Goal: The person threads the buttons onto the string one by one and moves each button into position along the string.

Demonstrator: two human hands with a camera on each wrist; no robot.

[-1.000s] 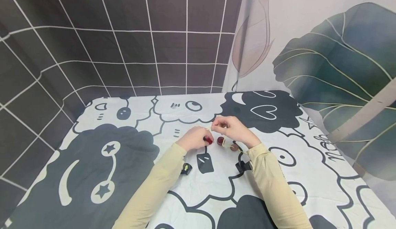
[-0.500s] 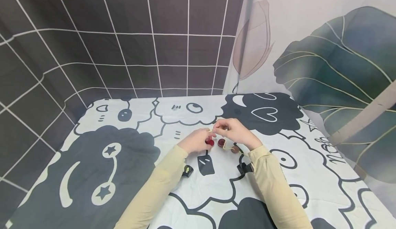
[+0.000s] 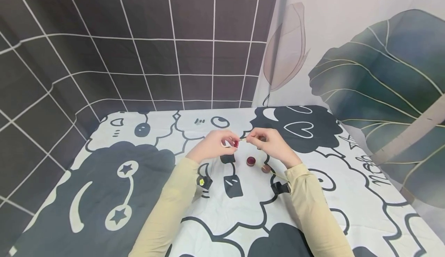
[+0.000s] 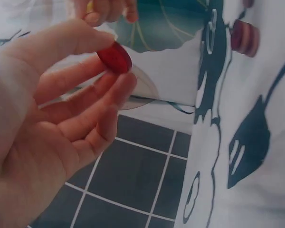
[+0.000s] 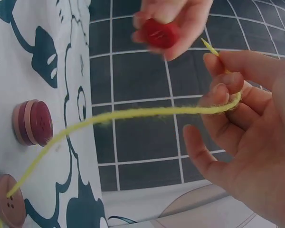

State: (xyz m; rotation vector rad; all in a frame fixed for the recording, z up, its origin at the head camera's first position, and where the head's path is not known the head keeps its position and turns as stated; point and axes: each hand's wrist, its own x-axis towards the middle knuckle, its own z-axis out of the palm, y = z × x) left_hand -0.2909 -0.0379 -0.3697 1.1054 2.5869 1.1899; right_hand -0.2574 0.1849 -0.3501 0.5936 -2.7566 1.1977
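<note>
Between thumb and fingertips, my left hand point(image 3: 213, 146) pinches a red button point(image 4: 115, 58), raised above the cloth. To its right, my right hand point(image 3: 272, 145) grips a yellow yarn point(image 5: 147, 112) near its end, and the pointed tip point(image 5: 209, 46) sticks out past the fingers toward the red button. The tip and the button are apart in the right wrist view. From the right hand the yarn runs down to a brownish-pink button point(image 5: 16, 211) on the cloth and passes through one of its holes. Beside that lies a short stack of dark red and pink buttons point(image 5: 34, 122).
A white and dark grey cartoon-print cloth point(image 3: 222, 210) covers the table. Behind it hangs a dark curtain with a white grid point(image 3: 146, 56); a leaf-print curtain point(image 3: 379, 71) hangs to the right. Small black wrist devices point(image 3: 279, 188) sit under both forearms.
My left hand has lifted the red button off the cloth and turned it upright. My right hand has moved slightly up and right with the yarn. The stack and brownish-pink button stayed on the cloth.
</note>
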